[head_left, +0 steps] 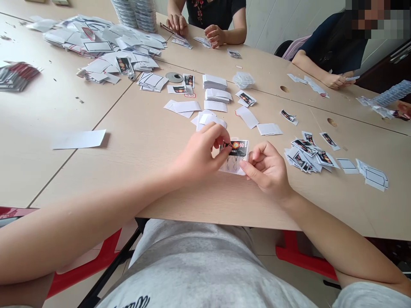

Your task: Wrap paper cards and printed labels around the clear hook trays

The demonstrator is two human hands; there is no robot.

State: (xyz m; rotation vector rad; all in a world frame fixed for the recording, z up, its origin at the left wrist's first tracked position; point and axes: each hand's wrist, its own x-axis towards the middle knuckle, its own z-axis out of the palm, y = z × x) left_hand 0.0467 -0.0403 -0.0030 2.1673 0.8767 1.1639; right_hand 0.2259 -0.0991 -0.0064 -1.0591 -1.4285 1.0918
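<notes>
Close above the table edge I hold a small clear pack of fish hooks (pixel 233 163), with a black printed label and an orange burst along its top. My left hand (pixel 205 149) is closed at its upper left, thumb and forefinger pinching near the label. The pack's lower right edge sits between the thumb and curled fingers of my right hand (pixel 269 171). Several hooks show through the clear lower part. Just beyond my left hand lie loose white cards (pixel 210 119). To the right of my right hand is a heap of black-printed label cards (pixel 310 154).
Stacked white cards (pixel 215 82) stand ahead, near a tape roll (pixel 174 77) and clear cases (pixel 244 79). A big pile of cards (pixel 105 38) spreads at the far left. A lone white strip (pixel 79 140) lies left. Two people work across the table (pixel 144 141).
</notes>
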